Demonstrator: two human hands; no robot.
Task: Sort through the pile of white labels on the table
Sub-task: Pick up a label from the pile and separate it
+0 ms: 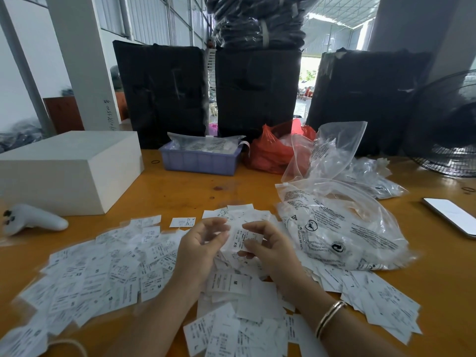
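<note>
A wide pile of white labels [103, 276] printed with sizes such as S, M and XS covers the near half of the orange table [195, 191]. Both hands hover over the middle of the pile. My right hand [268, 246] pinches one label marked XS [239, 239] between thumb and fingers. My left hand [201, 243] meets it from the left, with curled fingertips touching the label's left edge. One single label [181, 222] lies apart, just beyond the pile.
A white box [69, 168] stands at the left, with a white controller [31, 220] before it. A lavender bin [199, 159], a red bag [273, 150] and clear plastic bags [340, 228] lie behind and right. A phone [453, 215] and a fan [448, 130] are at far right.
</note>
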